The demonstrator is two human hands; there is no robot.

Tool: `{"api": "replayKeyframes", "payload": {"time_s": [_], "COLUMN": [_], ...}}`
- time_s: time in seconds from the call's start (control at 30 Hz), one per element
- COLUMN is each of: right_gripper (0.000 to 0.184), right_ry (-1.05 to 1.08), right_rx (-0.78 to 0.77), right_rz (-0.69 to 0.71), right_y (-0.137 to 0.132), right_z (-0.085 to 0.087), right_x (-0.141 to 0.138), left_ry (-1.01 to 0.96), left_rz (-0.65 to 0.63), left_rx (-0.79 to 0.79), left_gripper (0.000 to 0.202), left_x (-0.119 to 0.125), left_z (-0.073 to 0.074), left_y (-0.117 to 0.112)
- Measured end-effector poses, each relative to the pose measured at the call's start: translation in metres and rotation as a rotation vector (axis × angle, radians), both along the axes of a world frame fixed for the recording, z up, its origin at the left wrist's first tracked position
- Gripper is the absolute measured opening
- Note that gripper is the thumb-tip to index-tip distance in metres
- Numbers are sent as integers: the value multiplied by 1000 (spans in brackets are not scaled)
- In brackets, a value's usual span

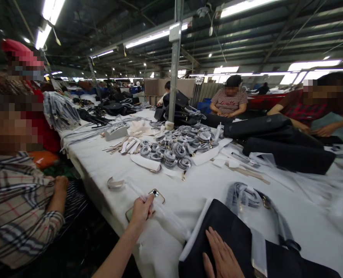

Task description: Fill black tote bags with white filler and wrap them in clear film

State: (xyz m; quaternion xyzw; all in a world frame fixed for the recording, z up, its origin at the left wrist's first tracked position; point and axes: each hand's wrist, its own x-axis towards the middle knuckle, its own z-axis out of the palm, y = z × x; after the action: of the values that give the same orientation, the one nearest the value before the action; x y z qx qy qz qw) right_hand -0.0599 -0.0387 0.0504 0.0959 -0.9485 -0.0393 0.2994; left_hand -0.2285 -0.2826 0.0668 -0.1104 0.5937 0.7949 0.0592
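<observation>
My left hand [142, 210] is closed, with thumb and fingers pinched on a strip of translucent plastic film [173, 222] that stretches over to the bag's left side. Beneath that hand a phone [159, 197] with a light-coloured case lies on the table, partly covered. Flat on a black handbag [236, 227] rests my right hand [222, 253], its fingers extended. The bag lies on its side, with white padding along its left edge and a wrapped clasp strap [259, 249] across it. Behind it, a plastic-wrapped shoulder strap [242, 197] lies coiled.
Many coiled wrapped straps [178, 148] are heaped mid-table around a metal post [174, 69]. Black bag pieces [287, 154] and loose plastic lie to the right. A person in a checked shirt [21, 208] sits close on my left; other people work across the table.
</observation>
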Motion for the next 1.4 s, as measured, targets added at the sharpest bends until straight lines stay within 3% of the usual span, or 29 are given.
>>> {"api": "replayKeyframes", "payload": {"time_s": [0.27,0.43,0.57,0.7,0.8,0.87,1.0,1.07,1.17,1.23,1.4], "right_gripper": [65,65,66,65,64,63,61,60,58,56,54], "right_ry": [73,67,80,72,47,15,-58,-96,-148,-171,-194], "right_rx": [50,51,51,36,7,-15,-66,-92,-124,-140,-191], "right_rz": [2,0,2,5,-25,-52,-83,-90,-99,-109,-117], "right_y": [0,-1,1,2,-1,-4,-8,-9,-11,-13,-16], "right_z": [2,1,0,-2,-2,-1,1,2,4,6,7], "right_x": [-3,-1,-1,-1,1,4,9,10,12,13,16], "left_ry": [77,88,87,89,75,32,-124,-235,-391,-421,-358], "left_rz": [117,22,5,40,70,46,-163,-283,-397,-402,-261], "left_rx": [-129,-162,-185,-172,-77,20,258,420,389,327,230], "left_gripper": [51,55,54,39,32,37,67,58,32,26,17], "left_x": [-36,-52,-62,-75,-75,-63,-4,34,77,90,79], "left_z": [25,39,44,51,55,53,37,25,9,2,7], "left_y": [-56,-87,-102,-103,-89,-72,-30,-7,30,53,87]}}
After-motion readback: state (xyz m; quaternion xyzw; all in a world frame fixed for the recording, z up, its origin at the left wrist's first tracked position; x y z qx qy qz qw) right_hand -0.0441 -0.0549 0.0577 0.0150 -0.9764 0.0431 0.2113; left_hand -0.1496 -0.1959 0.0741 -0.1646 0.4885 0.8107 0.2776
